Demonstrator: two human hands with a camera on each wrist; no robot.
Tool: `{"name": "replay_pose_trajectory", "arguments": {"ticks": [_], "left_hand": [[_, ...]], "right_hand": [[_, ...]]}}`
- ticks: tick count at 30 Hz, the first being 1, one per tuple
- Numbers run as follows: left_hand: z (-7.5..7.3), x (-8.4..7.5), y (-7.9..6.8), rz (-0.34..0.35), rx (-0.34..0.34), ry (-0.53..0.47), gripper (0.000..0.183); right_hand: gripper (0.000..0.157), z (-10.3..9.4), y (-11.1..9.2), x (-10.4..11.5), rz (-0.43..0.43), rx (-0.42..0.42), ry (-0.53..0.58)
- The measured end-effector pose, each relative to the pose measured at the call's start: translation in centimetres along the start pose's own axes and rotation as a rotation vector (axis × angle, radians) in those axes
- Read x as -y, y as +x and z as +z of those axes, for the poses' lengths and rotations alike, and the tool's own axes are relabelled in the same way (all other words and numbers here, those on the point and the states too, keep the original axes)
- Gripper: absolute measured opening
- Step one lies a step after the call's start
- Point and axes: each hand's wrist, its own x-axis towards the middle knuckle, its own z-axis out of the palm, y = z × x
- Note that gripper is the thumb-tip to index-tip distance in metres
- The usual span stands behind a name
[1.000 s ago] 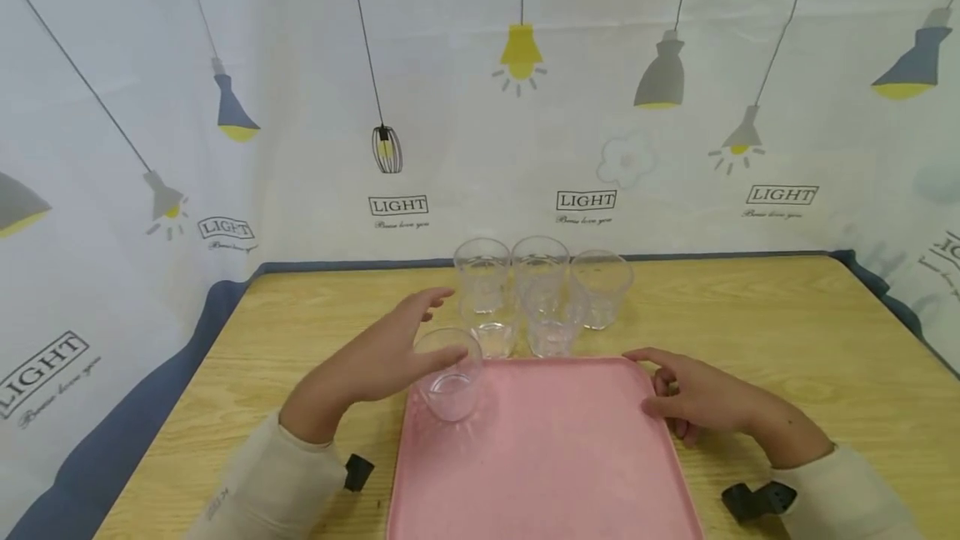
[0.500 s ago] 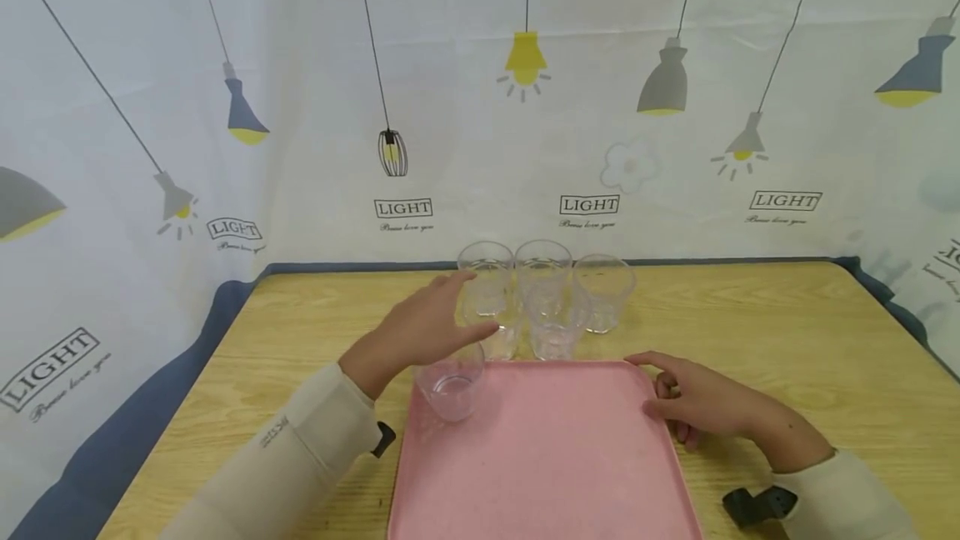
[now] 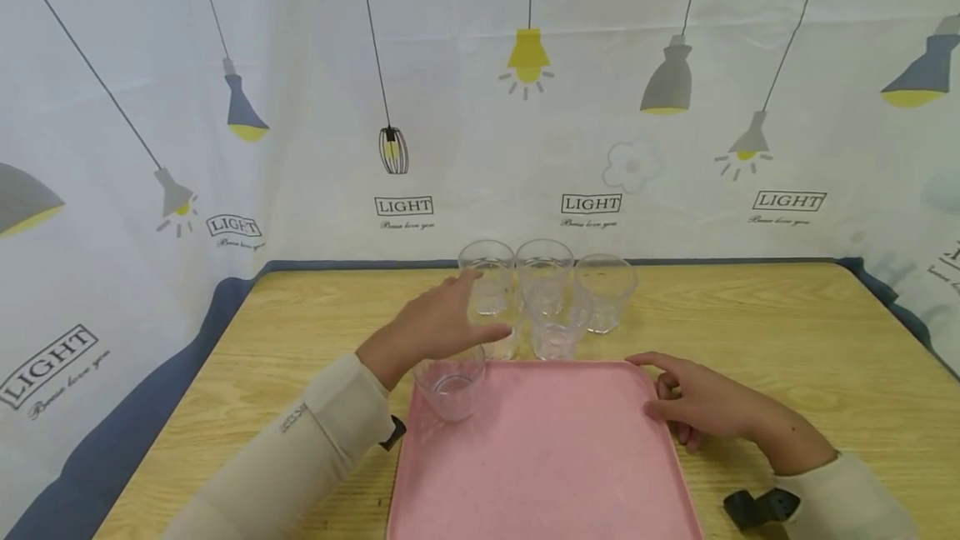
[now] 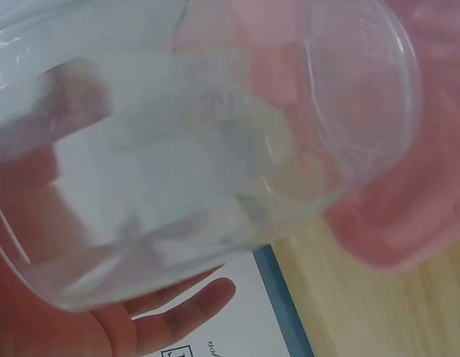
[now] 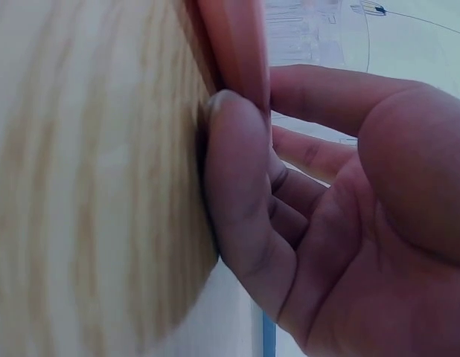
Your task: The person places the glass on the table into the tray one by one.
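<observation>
My left hand [image 3: 435, 319] is spread in a C shape at the front-left clear glass [image 3: 502, 350] of a group, its thumb in front and fingers toward the back; contact is unclear. Another clear glass [image 3: 452, 394] stands upright on the left back corner of the pink tray [image 3: 555, 457], just below that wrist. In the left wrist view this near glass [image 4: 215, 171] fills much of the picture, with part of the hand seen through it. My right hand [image 3: 701, 394] holds the tray's right back corner, fingers and thumb at its rim [image 5: 241, 52].
Several more clear glasses stand behind the tray, including a rightmost one [image 3: 604, 294] and a middle one [image 3: 557, 332]. The wooden table [image 3: 772, 315] meets a lamp-printed cloth [image 3: 480, 107] at its back edge.
My left hand has let go of the glass on the tray and moved right and back to the group of glasses. My right hand has stayed at the tray corner.
</observation>
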Motion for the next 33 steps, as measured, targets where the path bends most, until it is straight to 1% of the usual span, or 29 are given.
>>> {"name": "replay_pose_trajectory", "arguments": {"ticks": [10,25,33], "left_hand": [[0.11,-0.29,-0.08,-0.006,-0.008,-0.029,0.098],[0.19,-0.33,-0.06,0.043,-0.047,-0.009,0.093],[0.25,-0.16,0.08,0.049,-0.053,-0.04,0.092]], "right_hand": [[0.068,0.07,0.03,-0.05,-0.007,-0.006,-0.015],[0.066,-0.05,-0.03,-0.01,-0.023,-0.002,-0.018],[0.067,-0.04,-0.05,-0.09,-0.028,0.007,-0.008]]}}
